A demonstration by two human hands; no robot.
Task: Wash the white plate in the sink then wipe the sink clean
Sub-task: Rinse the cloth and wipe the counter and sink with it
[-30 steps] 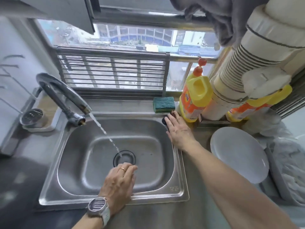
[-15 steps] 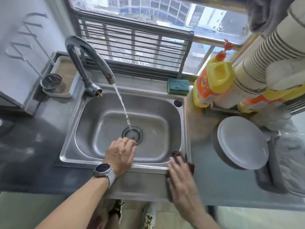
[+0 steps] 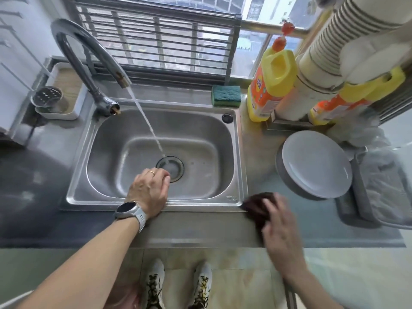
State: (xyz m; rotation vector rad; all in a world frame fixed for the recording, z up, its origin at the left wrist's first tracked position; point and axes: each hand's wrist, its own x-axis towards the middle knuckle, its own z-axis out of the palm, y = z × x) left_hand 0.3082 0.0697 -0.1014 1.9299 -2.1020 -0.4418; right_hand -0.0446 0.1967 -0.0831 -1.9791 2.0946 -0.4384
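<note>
Starting at the left, a perforated metal strainer cup (image 3: pixel 49 99) is noted in a white tray beside the curved chrome faucet (image 3: pixel 89 63), from which water is seen running into the drain of the rectangular stainless steel sink (image 3: pixel 234 157). The left hand (image 3: pixel 148 192), with a watch at the wrist, is rested on the sink's front rim, fingers loosely curled toward the drain and nothing held. A green scouring sponge (image 3: pixel 226 95) and a yellow detergent bottle (image 3: pixel 270 85) are observed behind the basin. The right hand (image 3: pixel 279 224), blurred, is pressed with fairly straight fingers on a dark brown cloth (image 3: pixel 256 208) at the sink's front right corner, on the counter edge. The round white plate (image 3: pixel 315 163) is found on the counter to the right, well outside the basin. Plate washing is judged complete; wiping appears under way, with the rim being covered and the basin interior and running tap probably left to attend to.
</note>
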